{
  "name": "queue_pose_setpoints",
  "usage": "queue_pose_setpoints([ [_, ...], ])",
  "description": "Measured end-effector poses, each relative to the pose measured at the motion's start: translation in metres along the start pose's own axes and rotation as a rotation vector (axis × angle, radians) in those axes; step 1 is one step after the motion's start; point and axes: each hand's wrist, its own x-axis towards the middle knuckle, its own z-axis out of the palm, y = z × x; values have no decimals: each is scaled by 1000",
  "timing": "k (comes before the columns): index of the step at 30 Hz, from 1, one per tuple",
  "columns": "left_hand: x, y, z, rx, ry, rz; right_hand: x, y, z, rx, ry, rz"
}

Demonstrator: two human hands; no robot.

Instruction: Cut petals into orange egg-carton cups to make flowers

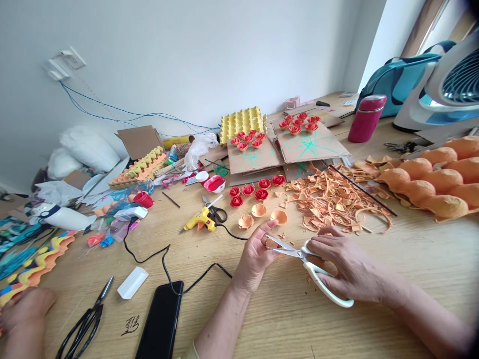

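Observation:
My right hand (342,262) grips a pair of white-handled scissors (318,274), fingers through the loops and blades parted. Between my left thumb and fingers, my left hand (256,257) pinches a small orange egg-carton piece (274,243), partly hidden by the blades. The scissors' tips reach across this piece. Just beyond my left hand sit plain orange carton cups (259,210) on the table. Red-painted carton flowers (263,184) lie behind them. A heap of orange carton scraps (333,197) spreads beyond my right hand.
A yellow glue gun (200,218) lies left of centre, its cord near my left arm. Black-handled scissors (88,319) and a phone (160,319) are in front. An orange egg tray (437,179) stands right. At far left, another person's hand (28,306) rests by a painted carton strip.

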Motion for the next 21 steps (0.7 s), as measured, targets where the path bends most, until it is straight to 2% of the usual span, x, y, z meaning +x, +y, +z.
queue_pose_setpoints([
  [8,2,0,-6,62,-65,19,-1,0,0,79,-14,-20],
  [18,0,6,-4,114,-46,16,-3,5,1,105,-28,-50],
  [21,0,7,-2,106,-24,30,-4,9,5,99,4,-43],
])
